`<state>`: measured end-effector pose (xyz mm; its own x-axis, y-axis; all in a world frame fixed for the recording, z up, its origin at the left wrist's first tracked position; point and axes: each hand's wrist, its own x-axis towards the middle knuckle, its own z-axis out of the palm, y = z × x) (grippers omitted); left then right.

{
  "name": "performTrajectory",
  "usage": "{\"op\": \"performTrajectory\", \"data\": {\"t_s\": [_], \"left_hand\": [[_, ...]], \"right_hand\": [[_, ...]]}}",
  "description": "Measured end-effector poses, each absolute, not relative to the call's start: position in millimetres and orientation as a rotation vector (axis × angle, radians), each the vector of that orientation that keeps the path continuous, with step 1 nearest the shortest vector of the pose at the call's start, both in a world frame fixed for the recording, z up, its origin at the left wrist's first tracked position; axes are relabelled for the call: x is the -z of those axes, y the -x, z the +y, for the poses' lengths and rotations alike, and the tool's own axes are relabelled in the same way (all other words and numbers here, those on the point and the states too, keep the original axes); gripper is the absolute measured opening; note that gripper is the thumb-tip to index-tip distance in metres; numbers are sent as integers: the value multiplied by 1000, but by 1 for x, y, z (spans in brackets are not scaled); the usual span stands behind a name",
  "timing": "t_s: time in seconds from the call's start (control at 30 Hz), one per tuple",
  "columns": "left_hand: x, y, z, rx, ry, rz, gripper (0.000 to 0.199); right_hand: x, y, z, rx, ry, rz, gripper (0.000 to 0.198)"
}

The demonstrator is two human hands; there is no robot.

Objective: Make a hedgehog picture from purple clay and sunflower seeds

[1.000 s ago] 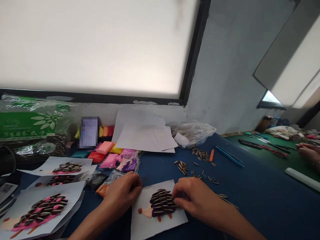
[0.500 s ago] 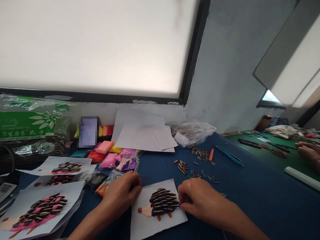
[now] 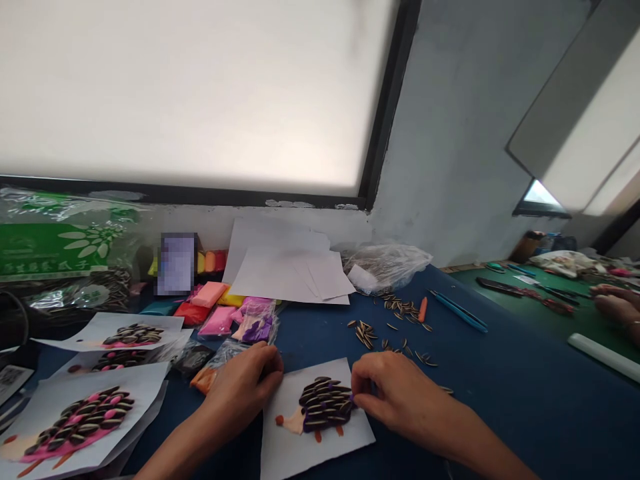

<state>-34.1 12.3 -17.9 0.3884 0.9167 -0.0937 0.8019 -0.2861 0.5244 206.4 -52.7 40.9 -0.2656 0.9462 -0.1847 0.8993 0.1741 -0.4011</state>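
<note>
A white sheet of paper lies in front of me, bearing a hedgehog picture made of striped sunflower seeds over purple clay, with a peach snout and brown-orange nose and feet. My left hand is closed at the sheet's upper left edge, thumb and fingers curled together; what is between them, if anything, is hidden. At the hedgehog's right end, my right hand pinches thumb against forefinger. A tiny bit of purple clay shows at those fingertips, against the outer seeds.
Loose sunflower seeds, an orange stick and blue tweezers lie beyond my right hand. Packets of coloured clay sit behind my left. Finished-looking hedgehog sheets are stacked at left. Another person's hand is at far right.
My right hand has shifted slightly left and up, bringing its pinching fingertips closer against the hedgehog's right end. My left hand and the sheet have stayed in place.
</note>
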Motion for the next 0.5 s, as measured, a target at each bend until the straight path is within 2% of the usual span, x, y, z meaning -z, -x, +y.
{"op": "performTrajectory", "data": {"t_s": [0.5], "left_hand": [[18, 34, 12, -316, -2153, 1459, 11]], "right_hand": [[-37, -210, -56, -650, 1848, -2410, 12]]}}
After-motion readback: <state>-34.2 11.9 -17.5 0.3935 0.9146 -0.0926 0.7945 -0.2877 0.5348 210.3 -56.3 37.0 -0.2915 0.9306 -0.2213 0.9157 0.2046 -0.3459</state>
